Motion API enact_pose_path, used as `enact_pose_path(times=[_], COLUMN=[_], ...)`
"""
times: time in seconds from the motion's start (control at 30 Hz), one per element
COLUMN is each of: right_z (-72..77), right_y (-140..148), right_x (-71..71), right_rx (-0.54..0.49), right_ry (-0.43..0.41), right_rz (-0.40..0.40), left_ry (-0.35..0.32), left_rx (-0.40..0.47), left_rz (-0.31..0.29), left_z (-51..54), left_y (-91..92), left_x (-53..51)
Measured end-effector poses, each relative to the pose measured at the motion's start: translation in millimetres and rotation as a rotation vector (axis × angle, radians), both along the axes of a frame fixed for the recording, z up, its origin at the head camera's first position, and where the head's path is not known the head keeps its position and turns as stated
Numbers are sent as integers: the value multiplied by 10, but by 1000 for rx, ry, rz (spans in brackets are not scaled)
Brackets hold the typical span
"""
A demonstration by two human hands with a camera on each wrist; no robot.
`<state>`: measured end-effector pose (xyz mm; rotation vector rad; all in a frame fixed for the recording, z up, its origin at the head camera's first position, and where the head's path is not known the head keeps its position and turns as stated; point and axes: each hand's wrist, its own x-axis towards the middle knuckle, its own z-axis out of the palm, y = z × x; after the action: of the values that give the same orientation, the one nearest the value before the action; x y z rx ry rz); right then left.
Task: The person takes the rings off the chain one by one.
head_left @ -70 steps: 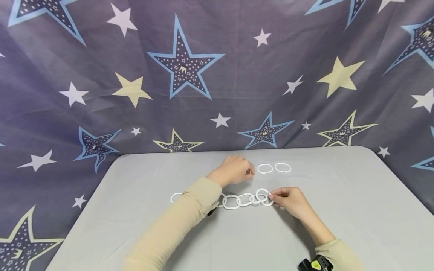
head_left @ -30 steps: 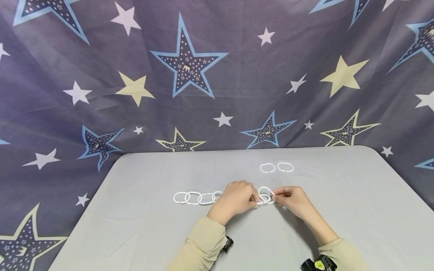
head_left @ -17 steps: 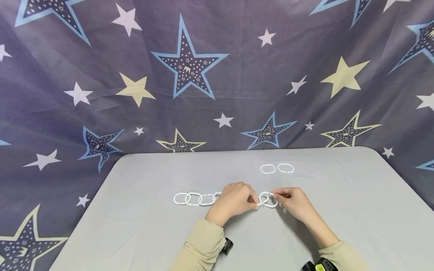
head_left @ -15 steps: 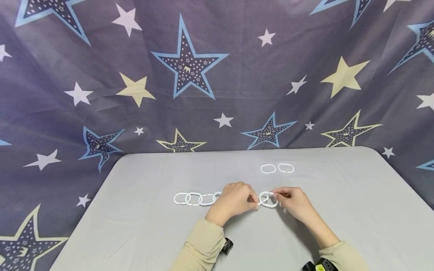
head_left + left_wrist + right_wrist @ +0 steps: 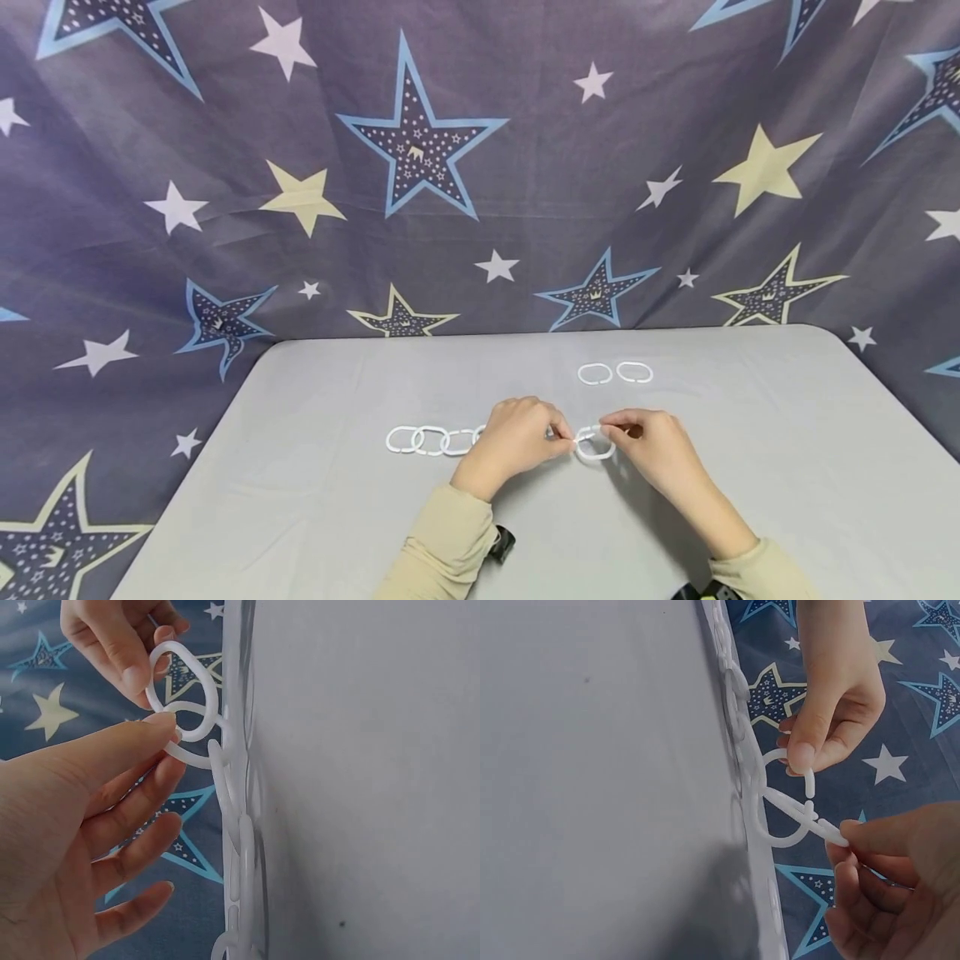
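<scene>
In the head view my left hand pinches a white oval link between thumb and fingertips, and my right hand pinches another white link just beside it. The left wrist view shows the right-hand link crossing the link at my left fingertips. A small gap shows in the left-held link in the right wrist view, with the other link passing across it. Joined white links run leftward on the table, partly hidden behind my left hand.
Two separate white links lie toward the back of the grey table. Behind it hangs a dark curtain with stars. Black devices are strapped at both wrists.
My left hand has come down from the back of the table to the chain's right end and grips a link. The right-held link has tilted and lowered; a loose chain section is uncovered at left.
</scene>
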<state>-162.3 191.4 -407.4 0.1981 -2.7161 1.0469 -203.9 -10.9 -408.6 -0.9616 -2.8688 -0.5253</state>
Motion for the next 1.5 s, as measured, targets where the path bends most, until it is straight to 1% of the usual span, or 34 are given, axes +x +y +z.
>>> enact_pose_path(times=[0.23,0.47,0.63,0.93,1.13,1.33,1.5], right_z=[25,30,18,14,23,26,31], right_y=[-35,-92,-106,-83,-68,-9,118], right_x=[37,56,65,58,53,30,-18], right_rx=[2,0,-23,-111,-117,-108,-86], right_ry=[27,31,7,-77,-132,-124,-147], right_rz=[14,9,3,8,10,26,54], left_ry=[44,48,60,94,103,88,80], left_rx=[22,44,43,28,29,36,45], left_rz=[19,38,41,36,36,45,57], left_z=[12,33,29,13,8,1,-10], left_y=[9,2,4,22,9,-17,-40], left_x=[7,4,9,16,13,9,-11])
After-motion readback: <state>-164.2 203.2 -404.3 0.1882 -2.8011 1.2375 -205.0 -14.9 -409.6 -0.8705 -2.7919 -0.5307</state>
